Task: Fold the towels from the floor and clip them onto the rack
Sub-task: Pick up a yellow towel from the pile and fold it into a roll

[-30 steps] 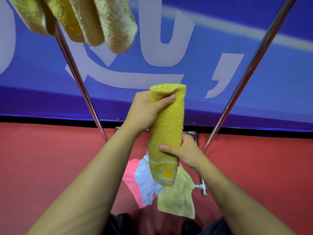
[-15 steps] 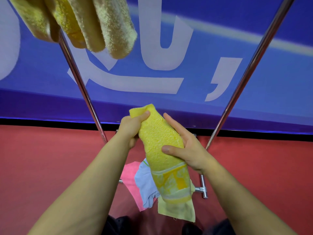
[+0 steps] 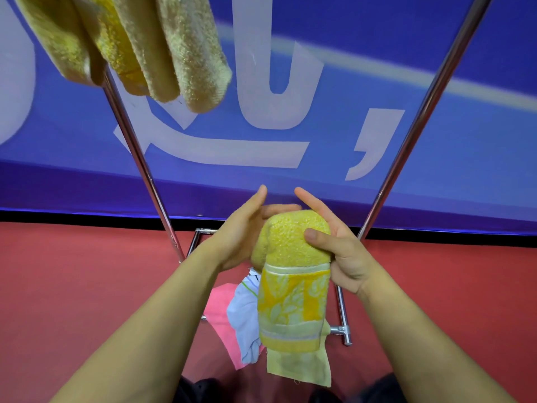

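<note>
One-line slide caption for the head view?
Both hands, left hand and right hand, fold a yellow towel below the rack.

The hanging towels (image 3: 122, 45) are cut off by the top edge; the yellow towel (image 3: 293, 274) hides part of the floor cloths (image 3: 244, 318).

Yellow towel (image 3: 293, 245) now doubled over, lower.

A folded yellow towel (image 3: 293, 274) hangs upright mid-air, its patterned border lowest; pink, white and pale yellow towels (image 3: 247, 321) lie crumpled on the floor at its 6 o'clock; folded ones (image 3: 162, 48) hang on the rack (image 3: 139, 158) at 11 o'clock.
</note>
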